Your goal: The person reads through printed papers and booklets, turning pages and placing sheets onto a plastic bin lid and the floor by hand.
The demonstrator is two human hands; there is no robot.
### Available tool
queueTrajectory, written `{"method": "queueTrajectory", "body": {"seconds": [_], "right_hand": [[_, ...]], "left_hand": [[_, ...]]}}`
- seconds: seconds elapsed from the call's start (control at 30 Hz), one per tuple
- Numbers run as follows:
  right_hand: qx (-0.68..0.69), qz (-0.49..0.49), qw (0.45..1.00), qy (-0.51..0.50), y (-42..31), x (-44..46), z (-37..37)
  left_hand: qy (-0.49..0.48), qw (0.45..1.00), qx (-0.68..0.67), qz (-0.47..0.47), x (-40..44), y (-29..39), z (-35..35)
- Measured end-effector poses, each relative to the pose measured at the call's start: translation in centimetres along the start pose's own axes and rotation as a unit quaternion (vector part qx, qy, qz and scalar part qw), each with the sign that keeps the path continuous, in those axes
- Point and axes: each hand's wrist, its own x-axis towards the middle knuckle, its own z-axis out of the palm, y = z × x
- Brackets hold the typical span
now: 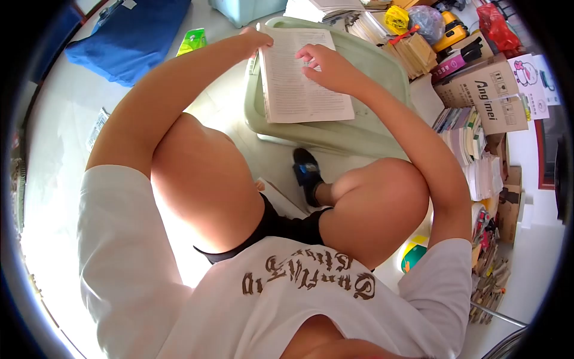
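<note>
The one camera sits on the person's head, facing forward and steeply down, shirt point(239, 314) nearest, book point(305, 90) farther off.

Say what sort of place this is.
Probably a cluttered home study or storage room: stacked paper books, a brown cardboard Angimei box, and a white-paged book on a pale-green plastic surface.

I noticed a cardboard box point(482, 99) marked "Angimei"; stacked books point(464, 134) stood just beside it, a red plastic bag point(497, 29) lay near it, blue fabric point(131, 42) well apart.
</note>
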Motion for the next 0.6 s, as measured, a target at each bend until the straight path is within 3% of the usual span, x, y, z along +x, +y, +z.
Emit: {"method": "queueTrajectory", "body": {"seconds": [0.13,0.2,0.33,0.43,0.5,0.6], "right_hand": [[0.106,0.031,0.993,0.045,1.1,0.4,4.0],[0.154,0.022,0.986,0.061,0.8,1.4,5.6],[0.176,0.043,0.980,0.086,-0.6,3.3,8.6],[0.188,0.052,0.972,0.127,-0.7,4.7,9.4],[0.211,0.135,0.960,0.123,-0.9,5.0,9.5],[0.171,0.105,0.968,0.148,-0.7,4.8,10.4]], "left_hand": [[0.016,0.998,0.060,0.026,0.0,-0.8,-0.3],[-0.017,1.000,-0.014,0.014,-0.8,-1.2,-0.8],[0.007,0.998,-0.028,0.051,-1.9,-1.5,-0.7],[-0.010,0.993,-0.120,0.011,-2.7,-1.9,-0.8],[-0.011,0.991,-0.131,0.000,-3.2,-2.0,-0.7],[-0.008,0.992,-0.124,-0.037,-4.1,-0.8,-1.0]]}}
